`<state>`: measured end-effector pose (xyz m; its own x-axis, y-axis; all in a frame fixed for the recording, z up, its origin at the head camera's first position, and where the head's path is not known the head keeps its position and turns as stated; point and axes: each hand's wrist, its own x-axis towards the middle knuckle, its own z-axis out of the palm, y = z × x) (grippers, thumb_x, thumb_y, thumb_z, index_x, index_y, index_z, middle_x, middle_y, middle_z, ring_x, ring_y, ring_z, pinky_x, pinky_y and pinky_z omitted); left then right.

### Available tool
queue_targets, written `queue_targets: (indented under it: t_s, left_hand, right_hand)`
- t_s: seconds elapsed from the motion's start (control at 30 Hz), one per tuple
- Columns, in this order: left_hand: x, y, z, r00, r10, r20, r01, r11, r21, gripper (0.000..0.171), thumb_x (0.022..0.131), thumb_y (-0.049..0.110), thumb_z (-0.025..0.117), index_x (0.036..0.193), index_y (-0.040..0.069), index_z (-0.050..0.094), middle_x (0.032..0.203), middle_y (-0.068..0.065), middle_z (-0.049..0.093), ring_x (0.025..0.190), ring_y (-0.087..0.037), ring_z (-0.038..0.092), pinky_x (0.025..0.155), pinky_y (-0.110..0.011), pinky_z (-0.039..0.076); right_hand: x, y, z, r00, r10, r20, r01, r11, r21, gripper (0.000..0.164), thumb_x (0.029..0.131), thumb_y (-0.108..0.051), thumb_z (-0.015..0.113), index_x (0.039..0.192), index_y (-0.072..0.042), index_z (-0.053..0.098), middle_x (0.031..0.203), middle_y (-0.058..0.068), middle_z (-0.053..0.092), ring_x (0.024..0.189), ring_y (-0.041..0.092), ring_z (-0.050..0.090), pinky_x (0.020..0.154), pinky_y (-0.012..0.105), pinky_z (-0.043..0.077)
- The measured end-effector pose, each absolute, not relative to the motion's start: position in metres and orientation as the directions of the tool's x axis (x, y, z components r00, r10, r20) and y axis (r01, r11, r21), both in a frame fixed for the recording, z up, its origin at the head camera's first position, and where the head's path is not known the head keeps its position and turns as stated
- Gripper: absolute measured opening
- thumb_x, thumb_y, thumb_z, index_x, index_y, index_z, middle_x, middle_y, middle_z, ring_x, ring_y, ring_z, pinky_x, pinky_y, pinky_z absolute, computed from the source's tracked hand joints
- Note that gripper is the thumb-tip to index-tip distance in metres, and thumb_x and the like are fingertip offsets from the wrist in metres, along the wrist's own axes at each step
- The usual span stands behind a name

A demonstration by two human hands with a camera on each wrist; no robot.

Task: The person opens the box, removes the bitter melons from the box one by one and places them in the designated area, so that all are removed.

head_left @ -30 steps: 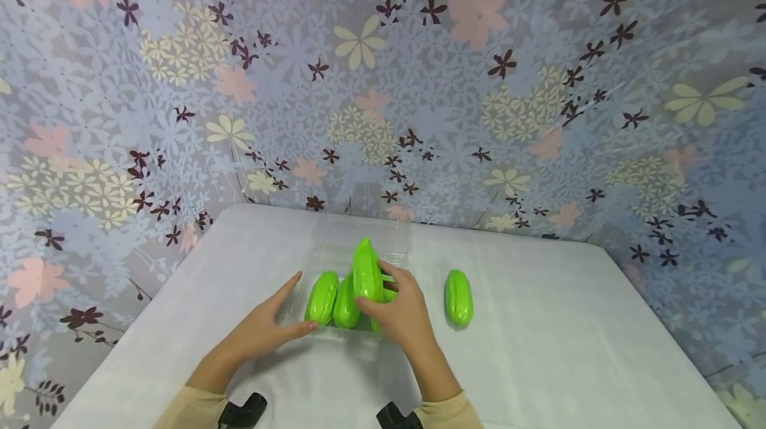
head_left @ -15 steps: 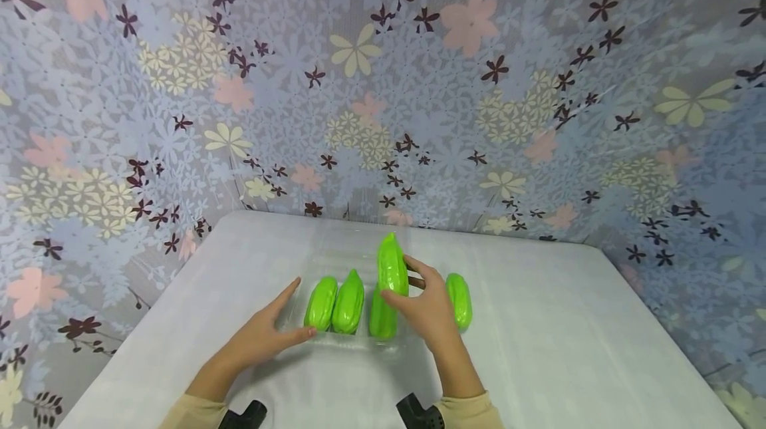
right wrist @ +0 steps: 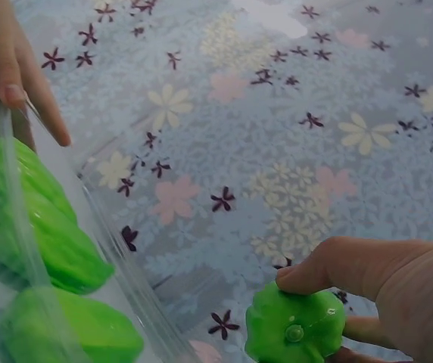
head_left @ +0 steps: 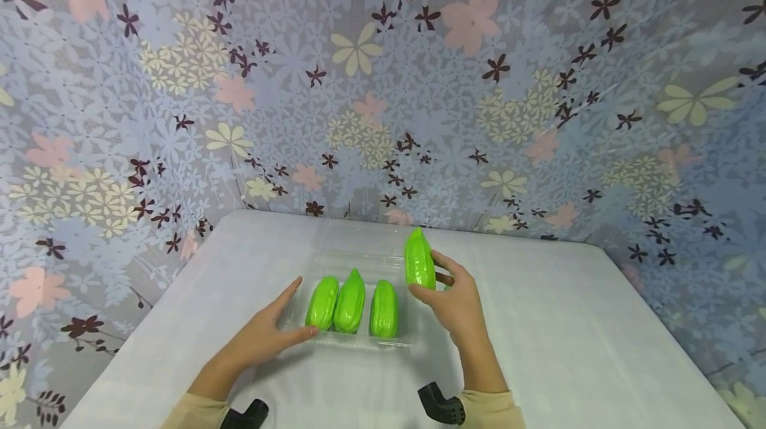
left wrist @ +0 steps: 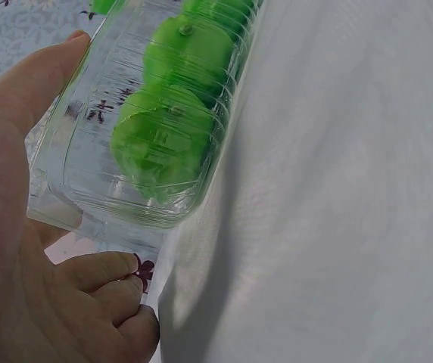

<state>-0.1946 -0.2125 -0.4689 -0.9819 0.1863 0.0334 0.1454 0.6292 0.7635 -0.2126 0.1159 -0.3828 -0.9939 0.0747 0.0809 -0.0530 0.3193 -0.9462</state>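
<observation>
Your left hand (head_left: 269,334), spread open, touches the clear plastic box (head_left: 366,342), likely steadying it; your right hand (head_left: 459,299) pinches one glossy green ridged oblong fruit (head_left: 419,261).

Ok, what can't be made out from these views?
Head: the bright green object behind the right hand; only a sliver shows.
Left wrist: the far end of the clear plastic tub, cut off by the top edge.
Right wrist: the lower side of the held glossy green ridged vegetable, cut off by the bottom edge.
</observation>
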Motion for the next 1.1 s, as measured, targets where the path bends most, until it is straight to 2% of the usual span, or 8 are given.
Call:
queue_targets:
  t_s: [0.33, 0.53, 0.73, 1.1]
  left_hand:
    - [-0.196, -0.212, -0.468, -0.981, 0.192, 0.036, 0.151, 0.630, 0.762, 0.104, 0.085, 0.056, 0.075, 0.163, 0.020, 0.017, 0.163, -0.018, 0.022, 0.144, -0.050, 0.026, 0.110, -0.071, 0.024]
    - [-0.197, -0.212, -0.469, -0.981, 0.192, 0.033, 0.149, 0.629, 0.763, 0.105, 0.084, 0.057, 0.075, 0.163, 0.022, 0.017, 0.164, -0.016, 0.021, 0.144, -0.049, 0.026, 0.111, -0.071, 0.023]
    - [-0.196, -0.212, -0.471, -0.982, 0.186, 0.028, 0.140, 0.624, 0.769, 0.104, 0.085, 0.056, 0.075, 0.164, 0.023, 0.016, 0.164, -0.016, 0.021, 0.143, -0.050, 0.026, 0.110, -0.071, 0.023]
    - [-0.193, -0.212, -0.469, -0.983, 0.180, 0.022, 0.134, 0.638, 0.758, 0.103, 0.085, 0.057, 0.074, 0.164, 0.025, 0.016, 0.164, -0.016, 0.020, 0.144, -0.049, 0.025, 0.111, -0.071, 0.023]
  right_hand:
    - [-0.217, 0.144, -0.380, -0.991, 0.135, 0.007, 0.035, 0.309, -0.951, 0.077, 0.083, -0.009, 0.082, 0.151, -0.013, 0.047, 0.144, 0.017, 0.049, 0.130, 0.037, 0.049, 0.089, 0.049, 0.055]
    - [-0.216, 0.160, -0.379, -0.988, 0.153, -0.019, 0.059, 0.265, -0.963, 0.077, 0.085, -0.003, 0.079, 0.153, -0.009, 0.044, 0.150, 0.019, 0.040, 0.132, 0.039, 0.045, 0.089, 0.045, 0.057]
    - [-0.217, 0.176, -0.382, -0.980, 0.190, -0.054, 0.109, 0.291, -0.951, 0.078, 0.086, -0.004, 0.077, 0.155, -0.007, 0.040, 0.154, 0.021, 0.037, 0.133, 0.042, 0.045, 0.087, 0.041, 0.058]
    - [-0.220, 0.210, -0.396, -0.957, 0.267, -0.113, 0.213, 0.386, -0.898, 0.076, 0.090, -0.002, 0.069, 0.156, 0.001, 0.032, 0.154, 0.028, 0.034, 0.129, 0.046, 0.045, 0.093, 0.049, 0.054]
